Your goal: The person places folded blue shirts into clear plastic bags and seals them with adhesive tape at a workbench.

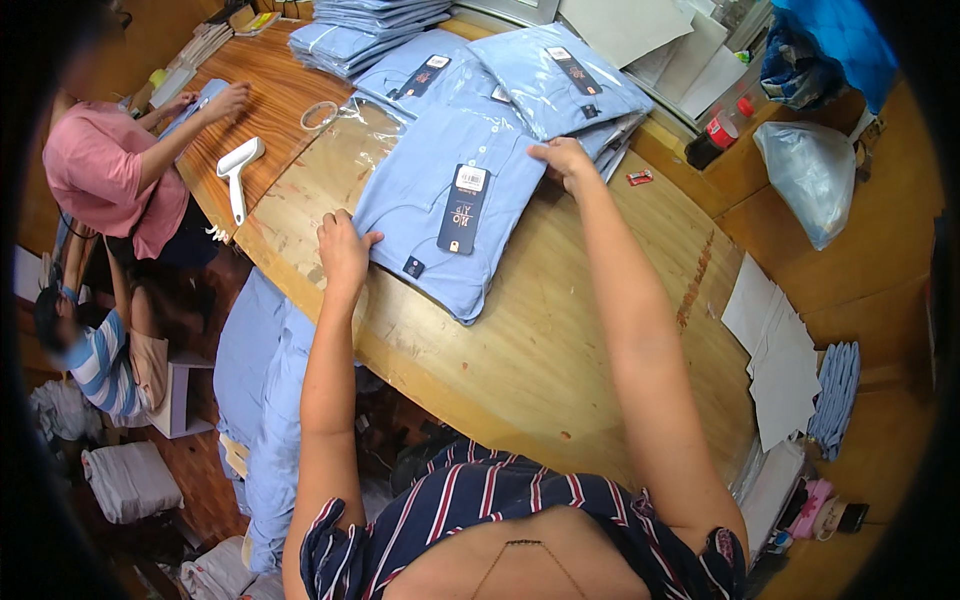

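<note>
A folded light blue shirt (410, 215) lies at a slant on the table before me, with a dark hang tag (459, 225) on its front and a small dark label near its lower edge. My left hand (343, 252) grips its left edge, thumb over the top. At the upper right edge, my right hand (563, 163) pinches the shirt between thumb and fingers. Just beyond it, another folded shirt in clear plastic (535, 85) rests on more bagged blue shirts. Clear plastic film (365, 125) shows by the shirt's upper left.
A tall pile of folded blue shirts (365, 30) stands at the back. A white lint roller (238, 175) and a tape roll (320, 117) lie to the left. At the far left, a person in pink (110, 165) handles something blue. A dark drink bottle (712, 140) stands right.
</note>
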The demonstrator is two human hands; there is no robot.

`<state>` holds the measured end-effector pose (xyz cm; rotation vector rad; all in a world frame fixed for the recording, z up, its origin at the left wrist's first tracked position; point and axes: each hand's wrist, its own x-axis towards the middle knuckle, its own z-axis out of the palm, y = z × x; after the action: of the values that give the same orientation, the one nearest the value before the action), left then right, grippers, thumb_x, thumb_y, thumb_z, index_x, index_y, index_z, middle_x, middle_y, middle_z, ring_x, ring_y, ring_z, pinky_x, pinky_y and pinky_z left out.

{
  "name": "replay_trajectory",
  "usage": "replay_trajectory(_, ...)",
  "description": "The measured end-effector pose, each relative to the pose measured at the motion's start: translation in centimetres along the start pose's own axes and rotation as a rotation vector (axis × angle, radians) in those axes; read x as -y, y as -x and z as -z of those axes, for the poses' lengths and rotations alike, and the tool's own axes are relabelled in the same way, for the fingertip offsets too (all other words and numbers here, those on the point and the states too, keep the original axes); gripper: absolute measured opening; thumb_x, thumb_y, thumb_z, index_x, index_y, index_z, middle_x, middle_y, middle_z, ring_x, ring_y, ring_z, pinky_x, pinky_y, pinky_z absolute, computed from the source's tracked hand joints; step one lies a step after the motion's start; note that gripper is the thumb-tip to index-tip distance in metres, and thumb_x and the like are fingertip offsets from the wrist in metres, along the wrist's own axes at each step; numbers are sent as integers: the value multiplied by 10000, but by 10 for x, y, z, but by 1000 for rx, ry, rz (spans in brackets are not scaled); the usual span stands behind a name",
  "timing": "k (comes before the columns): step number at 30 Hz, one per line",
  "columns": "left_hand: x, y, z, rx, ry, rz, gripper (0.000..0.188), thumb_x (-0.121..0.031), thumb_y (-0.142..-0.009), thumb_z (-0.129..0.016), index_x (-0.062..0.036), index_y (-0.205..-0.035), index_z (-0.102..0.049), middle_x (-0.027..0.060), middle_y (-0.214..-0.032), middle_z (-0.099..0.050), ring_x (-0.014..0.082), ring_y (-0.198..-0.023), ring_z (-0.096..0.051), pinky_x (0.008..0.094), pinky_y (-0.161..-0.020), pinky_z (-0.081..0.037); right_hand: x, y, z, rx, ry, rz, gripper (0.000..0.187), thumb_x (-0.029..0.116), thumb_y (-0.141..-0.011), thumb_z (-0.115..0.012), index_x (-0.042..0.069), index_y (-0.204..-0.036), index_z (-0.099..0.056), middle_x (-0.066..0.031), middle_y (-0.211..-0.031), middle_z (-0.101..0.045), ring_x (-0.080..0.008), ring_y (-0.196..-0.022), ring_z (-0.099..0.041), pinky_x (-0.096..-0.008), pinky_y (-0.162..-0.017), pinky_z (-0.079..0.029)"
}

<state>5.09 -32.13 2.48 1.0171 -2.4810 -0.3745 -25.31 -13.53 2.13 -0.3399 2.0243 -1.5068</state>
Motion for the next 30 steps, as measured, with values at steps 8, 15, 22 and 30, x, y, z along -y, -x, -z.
replay_trajectory(8, 6, -2, -3, 46, -56, 9, 497, -230, -570, -735, 34, -915, -495, 187, -917, -540, 337, -878, -476, 423, -732, -406, -25, 96, -45, 279, -676, -331, 414, 214, -775, -593, 43, -1113, -427, -102, -1064, -523, -235, -915, -532, -439, -825, -412)
replay_trajectory(15, 1, -4, 9, 34, -85, -38, 567, -235, -576, -737, -22, -1010, -439, 190, -936, -553, 341, -855, -504, 424, -715, -413, -13, 156, -87, 444, -653, -219, 384, 210, -739, -641, 36, -1059, -520, -88, -1002, -570, -197, -939, -525, -349, -827, -402)
replay_trajectory(22, -1, -15, 1, 165, -1, -15, 624, -225, -590, -740, -12, -1064, -396, 254, -901, -540, 378, -840, -546, 398, -727, -433, -34, 120, -106, -364, -427, 1, 431, 159, -696, -666, -59, -1022, -489, -131, -993, -554, -210, -909, -524, -309, -837, -392)
replay_trajectory(30, 9, -20, 0, 254, 98, -31, 605, -202, -609, -727, 19, -1068, -401, 268, -937, -522, 381, -865, -534, 395, -754, -429, -49, 100, -81, -163, -486, -213, 383, 194, -694, -655, 22, -1010, -520, -73, -930, -573, -181, -780, -534, -307, -669, -413)
